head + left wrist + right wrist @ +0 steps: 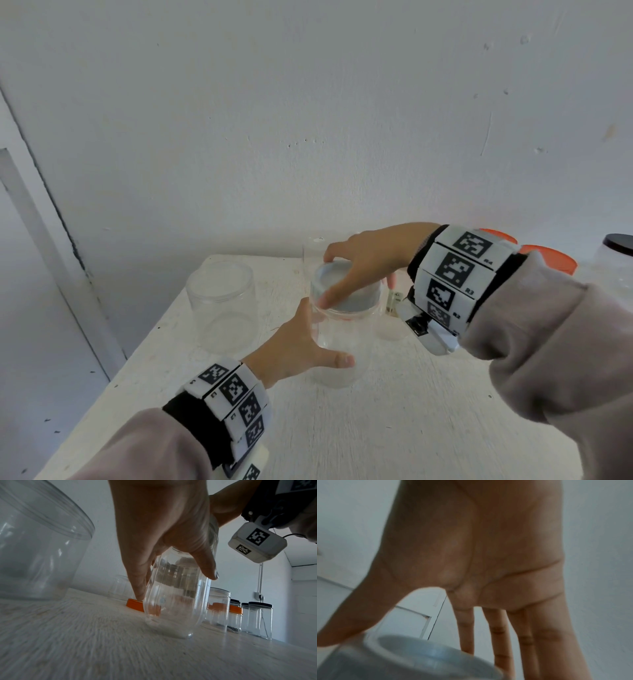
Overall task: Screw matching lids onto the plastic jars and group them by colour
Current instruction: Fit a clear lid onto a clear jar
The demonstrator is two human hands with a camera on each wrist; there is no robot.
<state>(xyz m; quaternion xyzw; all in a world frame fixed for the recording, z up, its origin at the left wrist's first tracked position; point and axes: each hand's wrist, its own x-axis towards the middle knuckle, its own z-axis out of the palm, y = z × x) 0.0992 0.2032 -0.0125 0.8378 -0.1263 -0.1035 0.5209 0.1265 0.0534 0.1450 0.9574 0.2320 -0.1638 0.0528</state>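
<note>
Clear jar (337, 346) stands upright near the middle of the white tabletop (394, 428), a white lid (346, 287) seated on its mouth. My left hand (298, 346) wraps the jar's body, thumb in front, grip clamped on it. My right hand (366, 260) covers the lid from above, thumb and fingers curled over its rim. Just left stands a wider clear jar (222, 305), open. Behind the held jar an orange lid (135, 605) lies flat. Further right stand an orange-lidded jar (235, 619) and black-lidded jars (259, 619).
</note>
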